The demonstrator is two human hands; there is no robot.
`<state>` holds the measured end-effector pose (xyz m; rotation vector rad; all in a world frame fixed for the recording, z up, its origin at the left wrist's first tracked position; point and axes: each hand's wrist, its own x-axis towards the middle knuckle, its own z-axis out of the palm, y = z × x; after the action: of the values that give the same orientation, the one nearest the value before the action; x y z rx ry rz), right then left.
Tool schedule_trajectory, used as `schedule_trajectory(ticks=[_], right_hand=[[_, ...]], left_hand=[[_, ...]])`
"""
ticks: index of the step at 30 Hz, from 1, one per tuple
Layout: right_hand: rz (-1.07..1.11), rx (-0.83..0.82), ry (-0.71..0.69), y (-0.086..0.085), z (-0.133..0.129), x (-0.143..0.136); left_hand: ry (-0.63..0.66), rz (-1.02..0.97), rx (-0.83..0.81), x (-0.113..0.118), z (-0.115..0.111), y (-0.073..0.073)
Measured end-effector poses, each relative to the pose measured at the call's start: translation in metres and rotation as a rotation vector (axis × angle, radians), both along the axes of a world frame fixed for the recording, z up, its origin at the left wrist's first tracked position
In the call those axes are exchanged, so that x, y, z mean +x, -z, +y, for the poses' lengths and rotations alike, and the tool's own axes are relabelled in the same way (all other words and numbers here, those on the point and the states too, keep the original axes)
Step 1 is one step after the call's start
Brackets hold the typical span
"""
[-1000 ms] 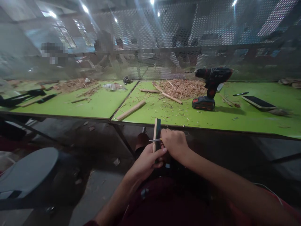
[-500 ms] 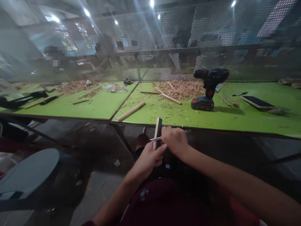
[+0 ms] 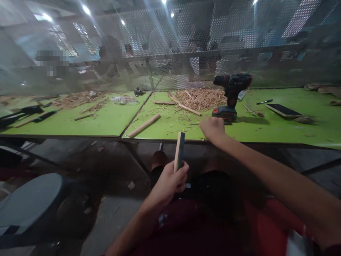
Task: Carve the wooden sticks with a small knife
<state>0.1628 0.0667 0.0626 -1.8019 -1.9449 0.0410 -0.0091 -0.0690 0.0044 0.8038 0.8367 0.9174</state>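
Note:
A short wooden piece (image 3: 177, 151) with a dark face on its right side stands tilted up in my left hand (image 3: 173, 177), fingers wrapped round its lower end. Over the front part of the green table is my right hand (image 3: 213, 129), its fingers curled. A thin blade-like tool (image 3: 194, 124) shows at the left of that hand, and a dark length shows at its right, just in front of the drill's base. The black and red cordless drill (image 3: 233, 90) stands upright on its battery behind my right hand.
On the green table (image 3: 106, 122) lie a pile of wood shavings (image 3: 204, 99), a round wooden stick (image 3: 144, 126), a plastic bottle (image 3: 124, 100), a phone (image 3: 283, 110) and a pen (image 3: 264, 101). Mesh (image 3: 170, 71) rises behind. A round stool (image 3: 34, 199) is at the left.
My right hand has moved away from the wooden piece, forward and right to the table, along with the thin blade. My left hand still holds the piece. The view has shifted slightly.

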Motion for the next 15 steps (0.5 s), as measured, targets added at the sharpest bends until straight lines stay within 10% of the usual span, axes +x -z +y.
schedule_trajectory(ticks=[9, 15], right_hand=[[-0.481, -0.082, -0.222, 0.02, -0.075, -0.05], [-0.491, -0.049, -0.232, 0.034, -0.073, -0.053]], left_hand=[[-0.01, -0.07, -0.026, -0.003, 0.014, -0.001], [-0.001, -0.063, -0.028, -0.004, 0.014, -0.004]])
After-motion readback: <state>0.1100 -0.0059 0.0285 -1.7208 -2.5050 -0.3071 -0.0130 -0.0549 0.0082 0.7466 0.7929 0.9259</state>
